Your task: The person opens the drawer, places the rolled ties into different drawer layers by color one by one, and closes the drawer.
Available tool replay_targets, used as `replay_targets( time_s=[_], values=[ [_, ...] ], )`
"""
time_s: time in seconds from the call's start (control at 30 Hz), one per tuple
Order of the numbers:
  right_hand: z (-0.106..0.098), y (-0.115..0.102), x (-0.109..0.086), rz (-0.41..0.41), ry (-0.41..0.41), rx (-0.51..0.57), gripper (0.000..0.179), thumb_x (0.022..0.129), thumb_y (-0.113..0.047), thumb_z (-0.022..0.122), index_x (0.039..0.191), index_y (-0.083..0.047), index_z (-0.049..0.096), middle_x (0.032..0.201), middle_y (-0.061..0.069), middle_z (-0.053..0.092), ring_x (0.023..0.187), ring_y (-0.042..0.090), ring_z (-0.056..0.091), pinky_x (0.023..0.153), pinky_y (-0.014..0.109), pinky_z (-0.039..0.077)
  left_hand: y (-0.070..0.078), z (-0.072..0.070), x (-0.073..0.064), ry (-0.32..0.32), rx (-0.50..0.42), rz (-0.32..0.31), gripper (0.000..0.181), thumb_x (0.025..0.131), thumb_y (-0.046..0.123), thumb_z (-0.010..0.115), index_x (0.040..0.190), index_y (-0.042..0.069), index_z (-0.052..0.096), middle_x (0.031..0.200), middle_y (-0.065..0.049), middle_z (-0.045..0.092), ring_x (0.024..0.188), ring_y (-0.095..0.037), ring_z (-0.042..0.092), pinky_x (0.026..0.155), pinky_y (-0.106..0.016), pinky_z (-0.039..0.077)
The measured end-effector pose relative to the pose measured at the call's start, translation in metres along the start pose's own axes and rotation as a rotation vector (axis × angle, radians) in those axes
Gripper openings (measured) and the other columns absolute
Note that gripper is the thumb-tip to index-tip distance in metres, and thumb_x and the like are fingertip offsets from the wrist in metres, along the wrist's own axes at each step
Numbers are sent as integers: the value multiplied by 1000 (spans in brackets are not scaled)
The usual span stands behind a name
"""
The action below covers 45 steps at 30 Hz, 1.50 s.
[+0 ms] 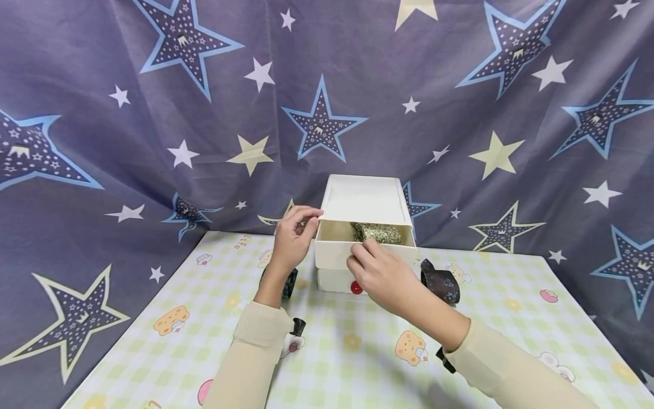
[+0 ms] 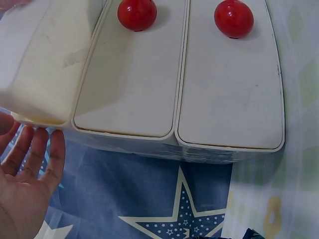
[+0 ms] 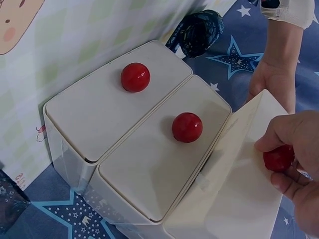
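A white drawer cabinet [image 1: 365, 196] stands against the backdrop, and its top drawer [image 1: 332, 255] is pulled out. Inside that drawer lies a glittery green-gold package [image 1: 382, 233], partly hidden by the drawer front. My right hand [image 1: 383, 275] pinches the top drawer's red knob [image 3: 279, 159] between thumb and fingers. At the cabinet's upper left side is my left hand [image 1: 293, 236], its fingertips touching the edge with the fingers fairly straight. Below, the middle drawer [image 2: 129, 79] and the bottom drawer [image 2: 229, 84] are closed, each with a red knob.
Dark patterned rolls flank the cabinet, one on the right [image 1: 441, 284] and one on the left [image 3: 199, 32]. A checked cloth [image 1: 352, 369] with cartoon prints covers the table. Behind hangs a star-patterned curtain [image 1: 368, 68].
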State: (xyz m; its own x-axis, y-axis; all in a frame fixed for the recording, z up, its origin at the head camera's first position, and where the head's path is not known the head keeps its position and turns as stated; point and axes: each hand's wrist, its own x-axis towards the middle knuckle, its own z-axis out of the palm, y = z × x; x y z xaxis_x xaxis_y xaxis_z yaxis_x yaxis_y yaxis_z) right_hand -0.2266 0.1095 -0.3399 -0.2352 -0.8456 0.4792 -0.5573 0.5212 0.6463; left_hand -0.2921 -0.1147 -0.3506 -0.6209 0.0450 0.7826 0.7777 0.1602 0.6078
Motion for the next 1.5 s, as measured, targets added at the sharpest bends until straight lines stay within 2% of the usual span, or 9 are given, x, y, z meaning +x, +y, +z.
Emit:
replay_targets(
  time_s=[0.53,1.07,1.23,1.5],
  values=[
    [5,3,1,20,-41,2,9,90,0,68,98,-1,69,100,10,60,86,26,49,81,34,44,0,2,-1,2,5,-10,17,97,-10,59,109,-15,70,111,-28,63,96,-42,66,71,-13,52],
    [10,8,5,35,-18,21,7,92,2,65,97,-1,69,100,11,61,86,27,50,80,34,44,-2,1,-1,-1,3,-15,18,98,-9,59,111,-15,70,112,-28,62,98,-40,65,73,-13,52],
    [12,9,6,40,-14,14,4,92,-3,67,96,-1,68,99,11,60,86,28,51,80,35,45,-1,1,-1,-1,7,-17,18,98,-8,59,111,-14,70,113,-27,63,97,-39,66,72,-14,53],
    [17,11,6,39,-2,-11,10,90,-8,74,93,-1,68,96,10,60,85,27,50,81,35,44,-1,1,-1,-1,2,-22,18,98,-9,58,111,-15,70,113,-27,63,97,-40,65,73,-14,53]
  ],
)
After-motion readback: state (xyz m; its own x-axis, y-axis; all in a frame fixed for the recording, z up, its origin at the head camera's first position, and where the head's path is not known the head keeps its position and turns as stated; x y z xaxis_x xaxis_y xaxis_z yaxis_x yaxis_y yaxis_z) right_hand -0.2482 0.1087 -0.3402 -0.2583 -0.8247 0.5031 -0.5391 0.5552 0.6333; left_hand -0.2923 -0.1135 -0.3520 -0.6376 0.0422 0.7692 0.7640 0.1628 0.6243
